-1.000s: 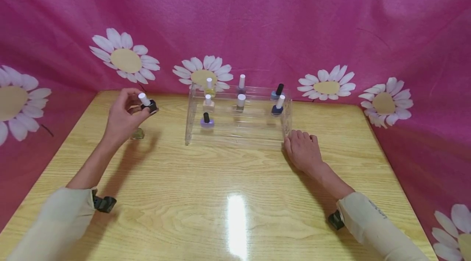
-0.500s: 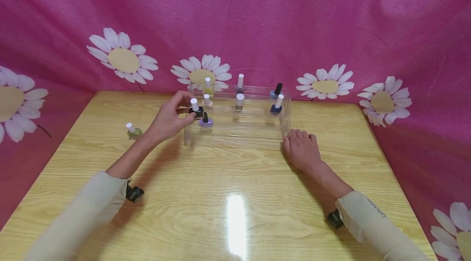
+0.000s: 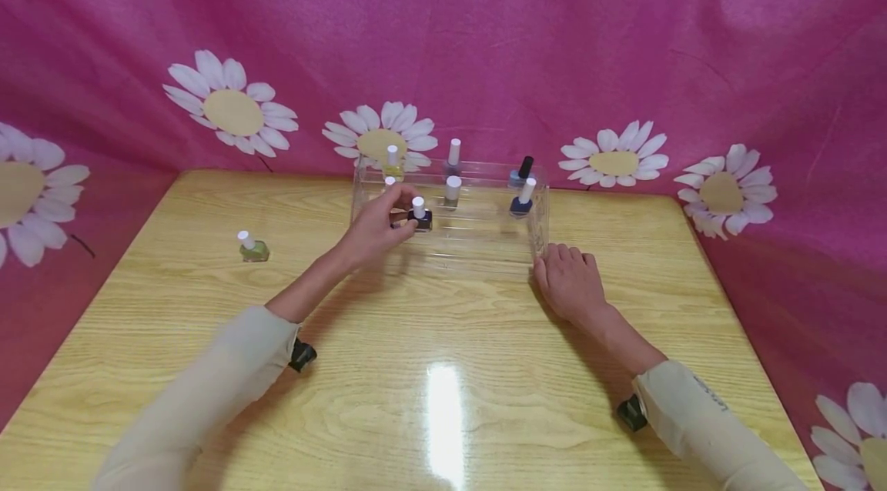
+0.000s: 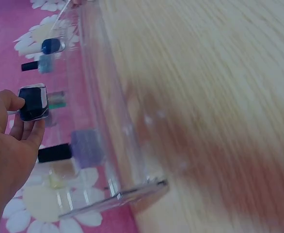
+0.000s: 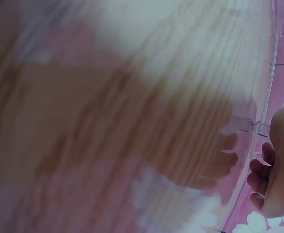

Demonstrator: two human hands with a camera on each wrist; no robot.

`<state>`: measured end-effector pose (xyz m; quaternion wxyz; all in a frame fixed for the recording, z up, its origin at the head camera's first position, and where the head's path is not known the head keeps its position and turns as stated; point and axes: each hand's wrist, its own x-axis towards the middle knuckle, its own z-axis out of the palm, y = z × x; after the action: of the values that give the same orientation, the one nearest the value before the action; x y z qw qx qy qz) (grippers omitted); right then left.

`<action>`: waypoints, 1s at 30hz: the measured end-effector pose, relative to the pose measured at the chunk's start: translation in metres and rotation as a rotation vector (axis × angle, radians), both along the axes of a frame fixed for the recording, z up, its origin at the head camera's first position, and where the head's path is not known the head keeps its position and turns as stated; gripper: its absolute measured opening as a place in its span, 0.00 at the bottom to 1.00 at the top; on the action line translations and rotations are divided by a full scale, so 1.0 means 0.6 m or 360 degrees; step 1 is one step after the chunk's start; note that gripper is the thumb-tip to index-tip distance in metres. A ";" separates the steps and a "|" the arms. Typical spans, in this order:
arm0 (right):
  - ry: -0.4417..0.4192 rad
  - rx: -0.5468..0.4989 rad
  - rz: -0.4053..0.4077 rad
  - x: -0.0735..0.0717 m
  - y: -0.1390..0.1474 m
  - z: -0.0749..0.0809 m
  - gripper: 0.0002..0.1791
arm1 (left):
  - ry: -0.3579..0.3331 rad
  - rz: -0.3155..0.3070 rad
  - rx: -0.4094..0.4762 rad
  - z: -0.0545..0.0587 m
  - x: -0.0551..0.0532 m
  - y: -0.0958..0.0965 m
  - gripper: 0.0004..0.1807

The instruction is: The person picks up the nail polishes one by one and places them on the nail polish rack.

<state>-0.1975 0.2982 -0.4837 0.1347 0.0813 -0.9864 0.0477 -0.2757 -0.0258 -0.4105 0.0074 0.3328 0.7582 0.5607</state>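
Observation:
My left hand (image 3: pixel 370 235) pinches a dark nail polish bottle (image 3: pixel 421 221) with a white cap, close over the lower tiers of a clear stepped display rack (image 3: pixel 485 269). In the left wrist view the bottle's dark base (image 4: pixel 32 103) faces the camera, thumb on one side and fingers behind. A purple bottle (image 4: pixel 87 148) with a black cap stands on the rack near this hand; in the head view the hand covers it. My right hand (image 3: pixel 571 283) grips the rack's front right corner, its fingers curled (image 5: pixel 259 179) beside the end panel.
On the rack stand a yellow bottle (image 3: pixel 393 165), a grey one (image 3: pixel 452 195), a navy one (image 3: pixel 521 206) and a light blue one (image 3: pixel 517 178). A green bottle (image 3: pixel 256 251) stands on the wooden table (image 3: pixel 346 399) at the left. A pink flowered cloth (image 3: pixel 485 37) hangs behind.
My left hand has carried the dark bottle from the table's left side rightward over the rack. The green bottle is now fully uncovered. My right hand has stayed at the rack's corner.

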 end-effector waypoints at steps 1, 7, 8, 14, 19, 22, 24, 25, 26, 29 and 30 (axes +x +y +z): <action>0.0002 0.0001 0.0000 0.001 0.000 0.001 0.18 | -0.0003 0.0007 -0.0007 -0.004 -0.002 0.006 0.17; 0.0021 0.0010 0.0004 0.001 -0.001 0.001 0.19 | -0.0053 0.0011 -0.0031 -0.026 -0.011 0.036 0.15; 0.0024 0.0012 0.0004 0.001 0.000 0.001 0.19 | -0.0049 0.0015 -0.0040 -0.029 -0.012 0.040 0.15; 0.0025 0.0016 0.0004 0.001 0.000 0.002 0.18 | -0.0011 0.0064 -0.0111 -0.046 -0.015 0.057 0.16; 0.0030 0.0025 0.0005 -0.001 0.000 0.002 0.18 | -0.0015 0.0073 -0.0171 -0.059 -0.019 0.066 0.17; 0.0019 0.0024 0.0007 -0.001 0.000 0.001 0.18 | -0.0011 0.0051 -0.0203 -0.063 -0.018 0.070 0.16; 0.0013 0.0022 0.0007 -0.001 0.000 0.000 0.18 | -0.0001 0.0041 -0.0231 -0.064 -0.017 0.072 0.16; 0.0009 0.0022 0.0006 -0.001 0.000 0.000 0.18 | 0.0004 0.0039 -0.0243 -0.064 -0.017 0.073 0.16; 0.0004 0.0019 0.0005 -0.001 0.000 0.001 0.18 | 0.0012 0.0036 -0.0255 -0.063 -0.016 0.073 0.16; -0.0003 0.0014 0.0001 -0.001 0.001 0.001 0.18 | 0.0025 0.0024 -0.0276 -0.063 -0.016 0.073 0.17; -0.0008 0.0013 0.0000 -0.001 0.001 0.001 0.18 | 0.0030 0.0019 -0.0279 -0.063 -0.016 0.073 0.17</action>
<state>-0.1981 0.2987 -0.4833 0.1319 0.0816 -0.9869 0.0438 -0.2854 0.0182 -0.4481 0.0261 0.3316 0.8063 0.4891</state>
